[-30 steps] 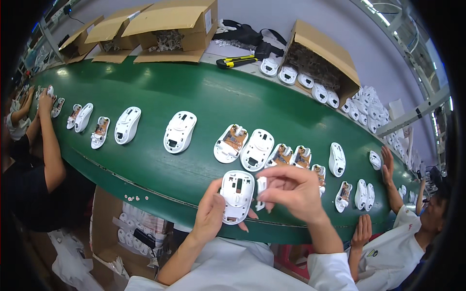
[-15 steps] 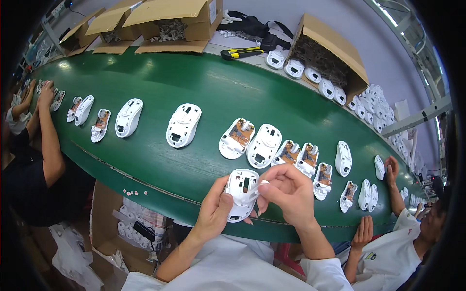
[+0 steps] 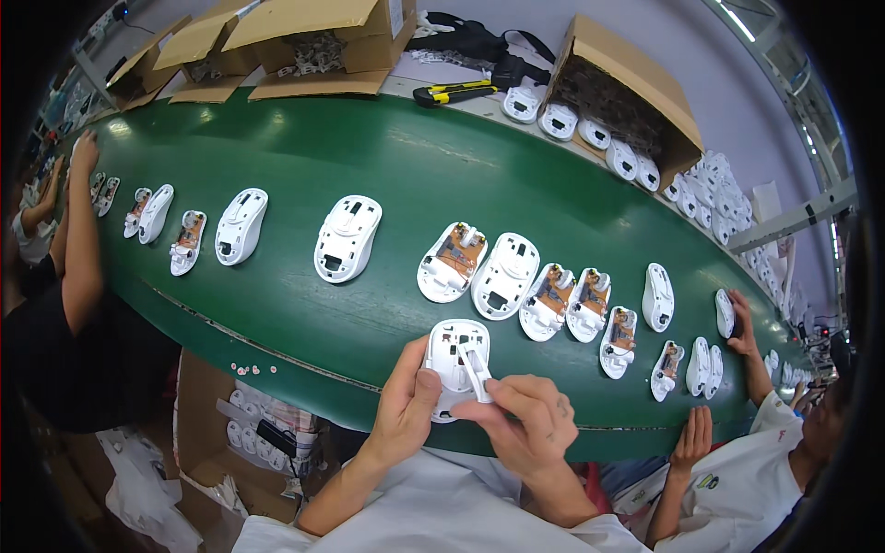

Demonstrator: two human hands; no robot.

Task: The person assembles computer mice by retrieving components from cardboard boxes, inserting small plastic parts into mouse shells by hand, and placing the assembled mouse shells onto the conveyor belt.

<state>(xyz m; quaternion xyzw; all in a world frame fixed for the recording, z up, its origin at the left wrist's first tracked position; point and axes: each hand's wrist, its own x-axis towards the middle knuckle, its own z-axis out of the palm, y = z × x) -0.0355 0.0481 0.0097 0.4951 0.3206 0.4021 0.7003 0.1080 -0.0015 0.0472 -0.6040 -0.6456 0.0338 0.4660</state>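
Over the near edge of the green bench, my left hand (image 3: 403, 410) grips a white computer mouse shell (image 3: 446, 361) by its left side, thumb on top. Dark slots show in the shell's upper face. My right hand (image 3: 527, 424) pinches the lower end of a slim white plastic piece (image 3: 477, 375), which slants across the shell's face with its far end at the slots. Whether that piece is seated or only touching, I cannot tell. Just beyond lie a mouse base with an orange-brown circuit board (image 3: 454, 262) and another white shell (image 3: 505, 276).
More shells and board-fitted bases are spread along the green bench (image 3: 277, 147). Cardboard boxes (image 3: 304, 28), a yellow-black utility knife (image 3: 454, 93) and an open box (image 3: 636, 83) line the back. Co-workers' hands (image 3: 740, 323) are at the right, another person's arm (image 3: 81, 249) at the left.
My right hand has moved down and nearer to me, and the white piece now lies slanted over the shell's slots. At the right, a co-worker's hand has closed around a mouse.
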